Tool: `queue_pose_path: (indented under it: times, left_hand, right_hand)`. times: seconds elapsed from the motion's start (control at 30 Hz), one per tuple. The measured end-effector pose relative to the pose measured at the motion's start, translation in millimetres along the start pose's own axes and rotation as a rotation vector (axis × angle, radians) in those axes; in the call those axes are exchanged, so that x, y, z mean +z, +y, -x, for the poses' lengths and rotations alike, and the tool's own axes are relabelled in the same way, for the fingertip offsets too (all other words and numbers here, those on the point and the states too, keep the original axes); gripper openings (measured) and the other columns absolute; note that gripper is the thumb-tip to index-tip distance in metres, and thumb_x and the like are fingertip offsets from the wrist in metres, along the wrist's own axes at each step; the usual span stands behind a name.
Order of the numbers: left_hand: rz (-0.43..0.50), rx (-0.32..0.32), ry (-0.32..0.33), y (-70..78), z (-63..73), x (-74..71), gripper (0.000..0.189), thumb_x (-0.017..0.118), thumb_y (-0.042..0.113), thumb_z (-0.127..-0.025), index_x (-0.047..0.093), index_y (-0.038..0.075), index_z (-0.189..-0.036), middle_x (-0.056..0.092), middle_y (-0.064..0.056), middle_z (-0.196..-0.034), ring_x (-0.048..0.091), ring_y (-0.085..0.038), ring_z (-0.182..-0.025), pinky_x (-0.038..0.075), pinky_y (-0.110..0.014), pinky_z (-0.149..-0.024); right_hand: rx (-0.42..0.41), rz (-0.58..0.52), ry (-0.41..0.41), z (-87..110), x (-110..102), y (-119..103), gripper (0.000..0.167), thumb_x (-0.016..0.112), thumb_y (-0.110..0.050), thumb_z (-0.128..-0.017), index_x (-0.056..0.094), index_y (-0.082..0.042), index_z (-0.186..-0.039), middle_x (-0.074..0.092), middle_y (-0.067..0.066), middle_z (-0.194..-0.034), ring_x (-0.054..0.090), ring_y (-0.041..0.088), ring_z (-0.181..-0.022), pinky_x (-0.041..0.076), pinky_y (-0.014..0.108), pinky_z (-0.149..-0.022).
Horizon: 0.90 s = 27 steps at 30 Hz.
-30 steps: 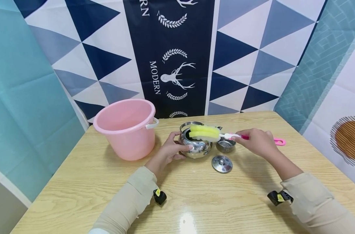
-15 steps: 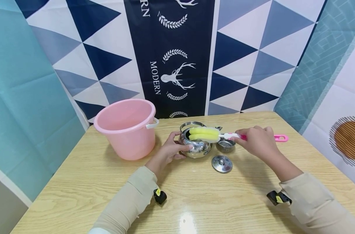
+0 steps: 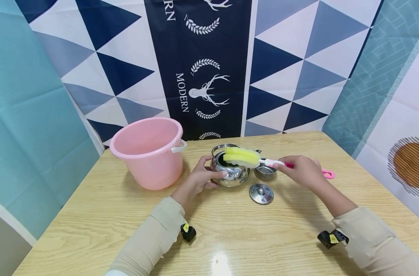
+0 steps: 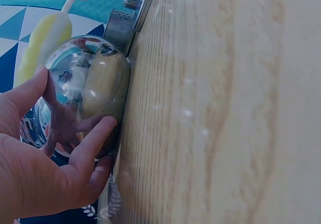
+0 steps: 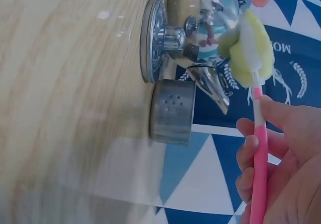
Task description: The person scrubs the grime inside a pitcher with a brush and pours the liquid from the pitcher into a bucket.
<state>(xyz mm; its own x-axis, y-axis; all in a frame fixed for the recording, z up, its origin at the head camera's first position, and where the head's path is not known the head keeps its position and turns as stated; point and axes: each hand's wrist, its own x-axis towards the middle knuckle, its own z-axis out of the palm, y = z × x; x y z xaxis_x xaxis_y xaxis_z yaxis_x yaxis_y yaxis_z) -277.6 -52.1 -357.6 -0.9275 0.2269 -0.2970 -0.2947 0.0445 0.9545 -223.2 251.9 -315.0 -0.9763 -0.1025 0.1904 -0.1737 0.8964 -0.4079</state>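
A shiny steel teapot (image 3: pixel 233 177) stands uncovered on the table, its spout (image 5: pixel 210 86) pointing right and back. My left hand (image 3: pixel 200 174) holds its left side, thumb near the rim and fingers low on the belly (image 4: pixel 95 138). My right hand (image 3: pixel 301 170) grips the pink-and-white handle (image 5: pixel 260 158) of a sponge bottle brush. The yellow-and-white sponge head (image 3: pixel 242 158) lies level across the teapot's opening, overlapping its rim in the head view. The perforated steel strainer (image 3: pixel 266 172) stands right of the teapot. In front of it lies the round lid (image 3: pixel 261 193), knob up.
A pink bucket (image 3: pixel 150 168) with a white handle stands at the back left of the wooden table (image 3: pixel 226 230). Behind the table hangs a patterned cloth (image 3: pixel 202 69). The teapot's raised handle (image 3: pixel 226 146) arches at its back.
The brush handle's far end swings right, then drops lower and left as my right hand shifts slightly. The sponge head stays over the opening. My left hand and the teapot keep their place.
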Motion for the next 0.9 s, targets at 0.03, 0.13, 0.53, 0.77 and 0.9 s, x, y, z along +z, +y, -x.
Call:
queue_pose_path:
  times: [0.03, 0.13, 0.53, 0.77, 0.9]
  left_hand:
    - [0.000, 0.001, 0.000, 0.0, 0.1, 0.0, 0.081, 0.081, 0.003, -0.079, 0.037, 0.023, -0.144, 0.044, -0.019, -0.121, 0.059, -0.030, -0.096, 0.060, -0.044, -0.076]
    - [0.005, 0.003, -0.002, 0.3, 0.7, 0.0, 0.080, 0.081, 0.003, -0.079, 0.037, 0.023, -0.143, 0.044, -0.019, -0.121, 0.060, -0.029, -0.095, 0.060, -0.044, -0.075]
    - [0.007, 0.001, 0.010, -1.7, 1.6, -1.6, 0.080, 0.081, 0.003, -0.078, 0.037, 0.023, -0.143, 0.044, -0.019, -0.121, 0.059, -0.029, -0.097, 0.060, -0.043, -0.076]
    - [0.012, 0.008, 0.013, -4.4, 2.0, -2.0, 0.080, 0.082, 0.003, -0.078, 0.038, 0.022, -0.142, 0.044, -0.019, -0.120, 0.058, -0.029, -0.096, 0.061, -0.043, -0.074]
    - [0.015, 0.014, 0.008, -4.3, 1.4, -1.4, 0.080, 0.081, 0.003, -0.078, 0.038, 0.022, -0.142, 0.044, -0.019, -0.119, 0.059, -0.029, -0.094, 0.061, -0.043, -0.074]
  right_hand:
    - [0.009, -0.025, -0.009, -0.2, 1, 2, 0.048, 0.066, -0.046, -0.091, 0.070, -0.006, -0.115, 0.067, 0.002, -0.077, 0.053, 0.023, -0.074, 0.029, 0.037, -0.064]
    - [0.031, -0.074, -0.031, -0.4, 1, 5, 0.052, 0.065, -0.049, -0.091, 0.070, -0.005, -0.117, 0.068, 0.005, -0.083, 0.053, 0.023, -0.076, 0.032, 0.034, -0.063]
    - [0.137, -0.347, -0.176, 1.1, -1, 12, 0.059, 0.059, -0.050, -0.095, 0.063, 0.002, -0.124, 0.057, 0.011, -0.086, 0.049, 0.029, -0.085, 0.041, 0.030, -0.061]
    - [0.191, -0.395, -0.170, 4.2, -10, 29, 0.065, 0.053, -0.054, -0.096, 0.059, 0.003, -0.127, 0.053, 0.007, -0.084, 0.043, 0.031, -0.094, 0.035, 0.034, -0.065]
    - [0.196, -0.401, -0.145, 8.9, -20, 44, 0.063, 0.051, -0.050, -0.099, 0.058, 0.006, -0.127, 0.054, 0.005, -0.082, 0.043, 0.028, -0.088, 0.036, 0.033, -0.066]
